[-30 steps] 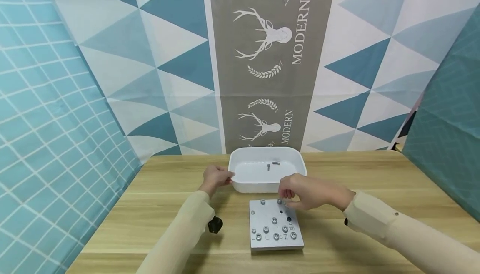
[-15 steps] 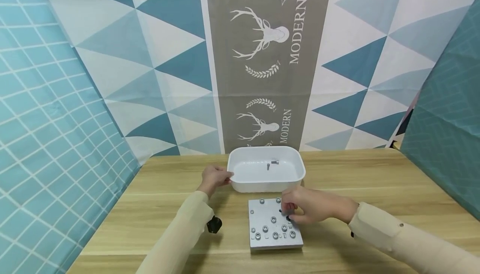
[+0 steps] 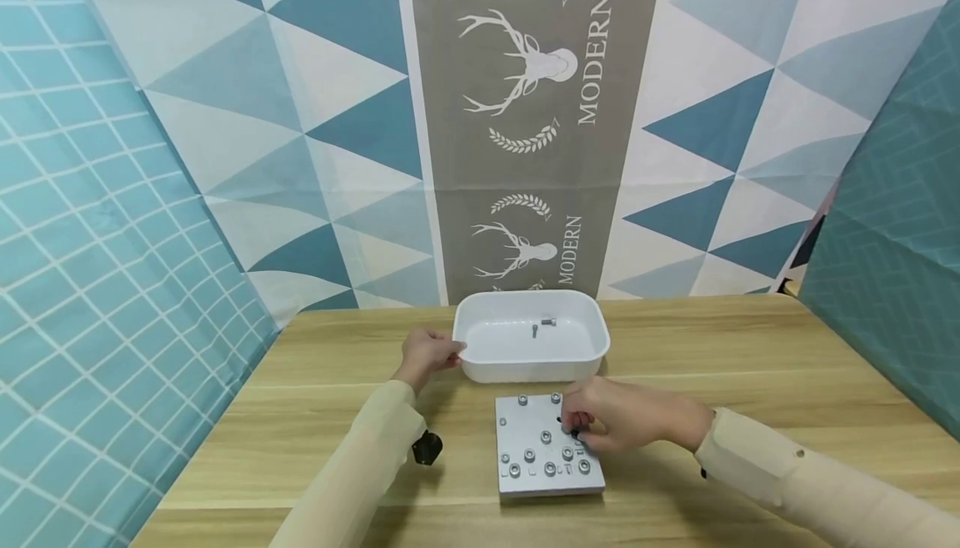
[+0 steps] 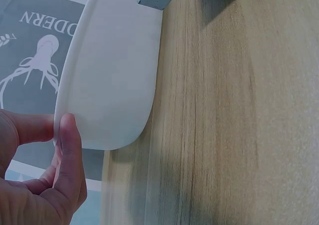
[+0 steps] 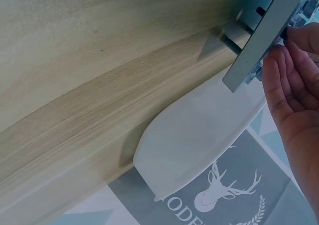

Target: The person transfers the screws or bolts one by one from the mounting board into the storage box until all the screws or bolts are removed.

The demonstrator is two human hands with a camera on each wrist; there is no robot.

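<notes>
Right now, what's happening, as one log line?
Left hand: pinches rim of white rounded plastic tray | Right hand: at silver rectangular metal plate, grip unclear | Tray: two small grey metal screws inside

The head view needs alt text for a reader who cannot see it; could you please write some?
A person's right hand seems to pinch a small dark part on a screw-studded metal plate, while the left hand pinches the left end of a white tray holding two screws.
</notes>
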